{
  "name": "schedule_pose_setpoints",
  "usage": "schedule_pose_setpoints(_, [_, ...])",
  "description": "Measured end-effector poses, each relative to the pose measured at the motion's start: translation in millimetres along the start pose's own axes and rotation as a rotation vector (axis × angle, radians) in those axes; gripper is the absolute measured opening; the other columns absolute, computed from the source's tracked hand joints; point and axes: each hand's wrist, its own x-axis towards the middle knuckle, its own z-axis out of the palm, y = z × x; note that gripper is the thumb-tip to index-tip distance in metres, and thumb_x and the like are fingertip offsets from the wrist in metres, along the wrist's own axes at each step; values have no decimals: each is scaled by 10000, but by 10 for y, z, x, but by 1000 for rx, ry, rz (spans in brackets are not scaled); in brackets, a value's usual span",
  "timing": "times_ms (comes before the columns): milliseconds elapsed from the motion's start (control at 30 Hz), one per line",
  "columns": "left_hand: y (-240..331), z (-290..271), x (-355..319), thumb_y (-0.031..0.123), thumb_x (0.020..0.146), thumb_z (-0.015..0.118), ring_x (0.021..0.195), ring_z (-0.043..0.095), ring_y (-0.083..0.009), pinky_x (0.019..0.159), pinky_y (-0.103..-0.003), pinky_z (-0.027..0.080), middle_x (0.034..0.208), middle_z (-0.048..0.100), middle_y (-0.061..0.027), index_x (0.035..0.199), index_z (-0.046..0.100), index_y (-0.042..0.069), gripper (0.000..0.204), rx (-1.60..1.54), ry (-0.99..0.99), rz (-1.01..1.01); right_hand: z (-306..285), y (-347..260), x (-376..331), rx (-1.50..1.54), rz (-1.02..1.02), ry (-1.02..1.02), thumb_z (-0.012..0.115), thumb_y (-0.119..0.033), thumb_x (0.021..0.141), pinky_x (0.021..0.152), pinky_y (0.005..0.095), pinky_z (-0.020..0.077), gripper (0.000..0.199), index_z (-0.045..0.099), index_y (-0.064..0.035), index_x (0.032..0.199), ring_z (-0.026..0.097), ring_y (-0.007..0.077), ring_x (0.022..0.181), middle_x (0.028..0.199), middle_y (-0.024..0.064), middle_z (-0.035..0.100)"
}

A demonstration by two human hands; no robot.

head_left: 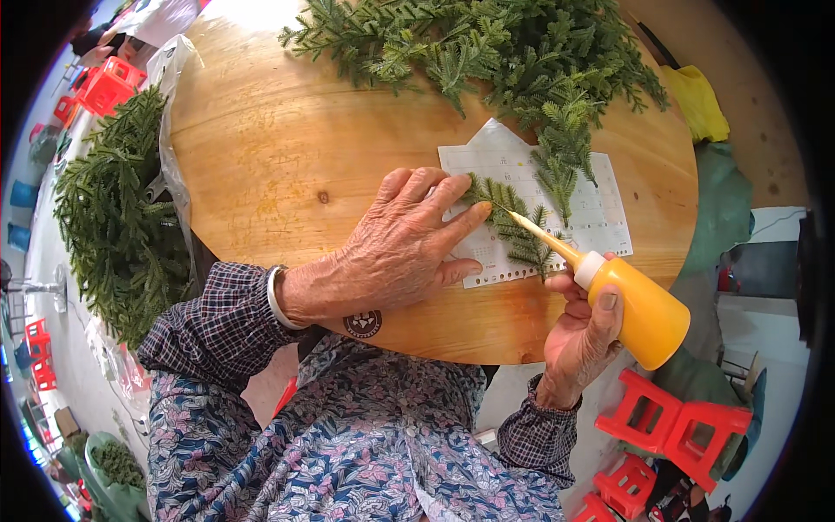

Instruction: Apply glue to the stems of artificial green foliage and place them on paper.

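My left hand (396,239) lies flat on the round wooden table (287,148), its fingertips pressing the stem end of a small green artificial fir sprig (513,222). The sprig rests on a white printed paper sheet (600,209). My right hand (583,335) grips an orange squeeze bottle (639,309) with a white collar. Its long thin nozzle (539,235) points up-left and its tip touches the sprig near my left fingertips.
A heap of green artificial fir branches (504,52) covers the table's far side. More branches (117,217) lie in clear plastic at the left. Red plastic stools (674,422) stand lower right, others (104,83) upper left. A yellow cloth (700,100) lies at the right.
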Motion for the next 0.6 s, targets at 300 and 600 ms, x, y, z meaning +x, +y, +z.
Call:
schedule_pose_setpoints(300, [6,-11,-3,330,734,692,1080,428,-293,930,-412,328,1175,450,-129,1170,554,79,521,7,-12,4,-57,-3,3,-2,-11,0,565,-283,907,694,259,511,456,477,43,1214,623,194,678,932,157,622])
schedule_pose_setpoints(600, [18,-17,-10,339,748,681,1099,424,-294,952,-418,304,1190,450,-128,1191,550,83,527,9,-38,-9,-122,-11,-10,21,10,26,571,-288,901,684,270,517,455,486,39,1206,625,195,668,923,154,630])
